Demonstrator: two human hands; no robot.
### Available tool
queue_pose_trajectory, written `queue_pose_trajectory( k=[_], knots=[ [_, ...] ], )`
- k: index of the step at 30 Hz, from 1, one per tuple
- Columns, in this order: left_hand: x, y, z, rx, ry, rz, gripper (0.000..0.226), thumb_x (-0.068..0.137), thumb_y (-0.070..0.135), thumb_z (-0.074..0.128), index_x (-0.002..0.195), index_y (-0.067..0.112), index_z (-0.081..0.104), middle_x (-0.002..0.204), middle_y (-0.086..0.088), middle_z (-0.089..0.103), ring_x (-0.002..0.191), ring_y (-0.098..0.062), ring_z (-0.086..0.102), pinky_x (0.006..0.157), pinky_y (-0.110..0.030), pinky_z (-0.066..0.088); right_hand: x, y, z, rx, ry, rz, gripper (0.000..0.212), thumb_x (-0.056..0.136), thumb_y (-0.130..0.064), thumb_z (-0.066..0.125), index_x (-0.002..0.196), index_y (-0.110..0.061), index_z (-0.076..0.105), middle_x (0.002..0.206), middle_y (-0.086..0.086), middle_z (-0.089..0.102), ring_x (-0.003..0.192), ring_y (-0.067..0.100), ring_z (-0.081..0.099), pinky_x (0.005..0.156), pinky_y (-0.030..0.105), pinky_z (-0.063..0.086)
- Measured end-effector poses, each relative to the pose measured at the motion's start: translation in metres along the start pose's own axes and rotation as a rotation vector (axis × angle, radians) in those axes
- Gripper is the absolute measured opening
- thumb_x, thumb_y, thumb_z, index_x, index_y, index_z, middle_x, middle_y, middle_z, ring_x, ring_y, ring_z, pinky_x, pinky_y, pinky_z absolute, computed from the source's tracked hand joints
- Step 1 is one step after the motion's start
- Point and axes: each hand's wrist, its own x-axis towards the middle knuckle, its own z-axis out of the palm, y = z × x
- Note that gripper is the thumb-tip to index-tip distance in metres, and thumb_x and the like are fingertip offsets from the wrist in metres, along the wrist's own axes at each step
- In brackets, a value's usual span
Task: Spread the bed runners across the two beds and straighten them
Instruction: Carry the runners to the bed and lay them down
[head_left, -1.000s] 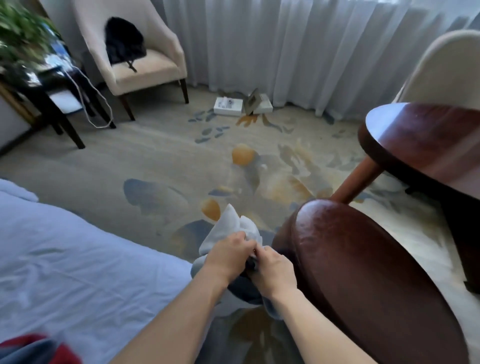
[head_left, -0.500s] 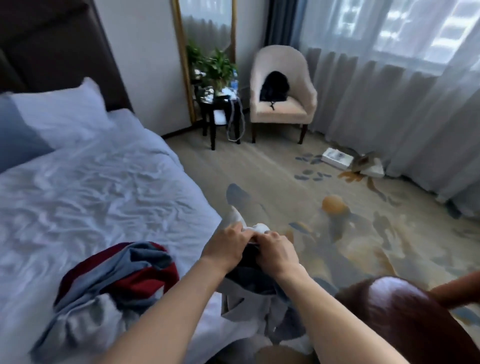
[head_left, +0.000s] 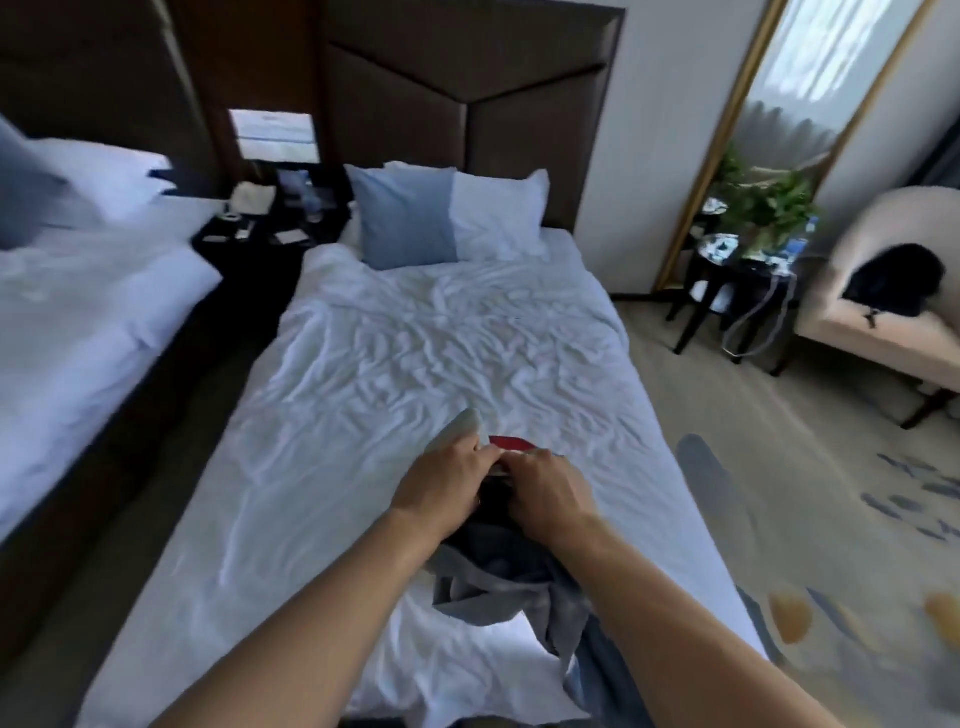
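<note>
Ahead of my hands the rumpled white bed (head_left: 441, 353) lies open up to the pillows (head_left: 447, 218) at the top centre. The bunched runner (head_left: 498, 577) hangs below my wrists at the lower centre. At the left a dark gap runs toward the cluttered nightstand (head_left: 260, 228); at the right, carpet (head_left: 779, 467) reaches the side table (head_left: 727, 291) and armchair (head_left: 893, 312).

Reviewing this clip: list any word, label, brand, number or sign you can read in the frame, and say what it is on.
No text can be read anywhere in this frame.
Small blue-labelled bottle on the dark side table by the mirror: label too small and blurred to read.
Papers and small items on the dark nightstand between the beds: blurred, no print legible.
Grey and red fabric bed runner gripped by the left hand and right hand: no lettering visible.
</note>
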Motion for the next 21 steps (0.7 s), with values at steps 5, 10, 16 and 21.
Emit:
queue_pose_trajectory(
  k=[5, 10, 16, 21],
  knots=[
    [-0.082, -0.131, -0.051, 0.004, 0.032, -0.137, 0.023, 0.093, 0.011, 0.050, 0.114, 0.018, 0.058, 0.116, -0.004, 0.053, 0.105, -0.028, 0.058, 0.070, -0.038, 0.051, 0.049, -0.151, 0.029, -0.041, -0.062, -0.164, 0.031, 0.088, -0.017, 0.053, 0.117, -0.021, 0.062, 0.103, 0.009, 0.068, 0.091, 0.032, 0.066, 0.073, 0.038, 0.050],
    [-0.166, -0.251, -0.096, 0.050, 0.118, -0.271, 0.019, 0.091, 0.011, 0.053, 0.108, 0.016, 0.060, 0.106, -0.005, 0.052, 0.103, -0.026, 0.054, 0.070, -0.041, 0.050, 0.090, -0.300, 0.060, -0.024, -0.093, -0.318, 0.023, 0.086, -0.018, 0.053, 0.107, -0.018, 0.062, 0.099, 0.011, 0.067, 0.092, 0.034, 0.064, 0.073, 0.038, 0.049],
    [-0.260, -0.364, -0.128, 0.106, 0.202, -0.474, 0.016, 0.087, 0.013, 0.059, 0.103, 0.016, 0.060, 0.102, -0.003, 0.054, 0.094, -0.025, 0.055, 0.062, -0.034, 0.043, 0.125, -0.449, 0.097, -0.018, -0.095, -0.514, 0.015, 0.083, -0.017, 0.055, 0.097, -0.017, 0.061, 0.092, 0.012, 0.064, 0.084, 0.036, 0.063, 0.064, 0.033, 0.040],
    [-0.330, -0.448, -0.144, 0.180, 0.213, -0.698, 0.021, 0.086, 0.025, 0.061, 0.105, 0.021, 0.057, 0.107, 0.002, 0.054, 0.099, -0.021, 0.055, 0.060, -0.030, 0.041, 0.156, -0.561, 0.129, -0.009, -0.140, -0.662, 0.012, 0.078, -0.014, 0.057, 0.089, -0.019, 0.056, 0.086, 0.009, 0.058, 0.081, 0.038, 0.062, 0.061, 0.033, 0.039]
  ],
)
